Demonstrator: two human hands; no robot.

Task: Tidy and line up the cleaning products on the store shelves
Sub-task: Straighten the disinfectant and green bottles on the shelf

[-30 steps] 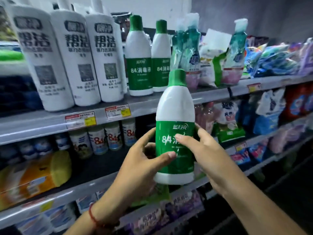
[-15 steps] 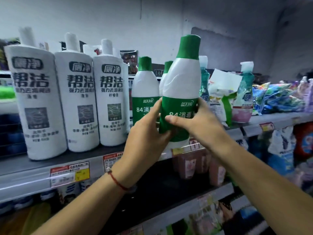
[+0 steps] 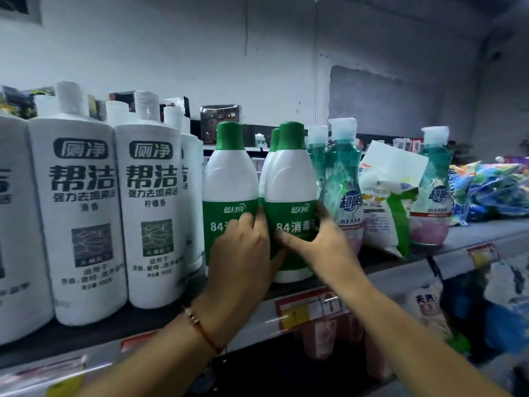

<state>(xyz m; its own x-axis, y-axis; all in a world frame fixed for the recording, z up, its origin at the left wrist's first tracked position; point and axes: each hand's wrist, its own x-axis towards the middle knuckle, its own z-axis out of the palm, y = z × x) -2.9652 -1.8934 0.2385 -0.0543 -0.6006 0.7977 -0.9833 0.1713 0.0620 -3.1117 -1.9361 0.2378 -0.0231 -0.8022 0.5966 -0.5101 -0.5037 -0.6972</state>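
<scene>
At the left end of the shelf (image 3: 472, 234) stand the tall white toilet-cleaner bottles (image 3: 83, 213), labels forward. Next comes a green-capped disinfectant bottle (image 3: 229, 179), and just right of it the one you are setting down, the held bottle (image 3: 289, 184), upright, near the shelf's front edge, with a third green cap (image 3: 274, 138) showing behind it. Your left hand (image 3: 243, 253) wraps its lower left side, fingers curled into the gap between the two front bottles; your right hand (image 3: 320, 242) clasps the right side, thumb across the green label.

The risk, as I judge it, is on the right: your fingers are squeezed against the teal detergent bottle (image 3: 342, 184), and a push sideways could tip it into the leaning white-and-green refill pouch (image 3: 386, 202) beyond. Drawing your left fingers out carelessly could also nudge the neighbouring bottle out of line.

The held bottle has a white shoulder, green cap and green band printed "84"; its label faces you squarely, and its base seems to meet the shelf, though your hands partly hide it.
</scene>
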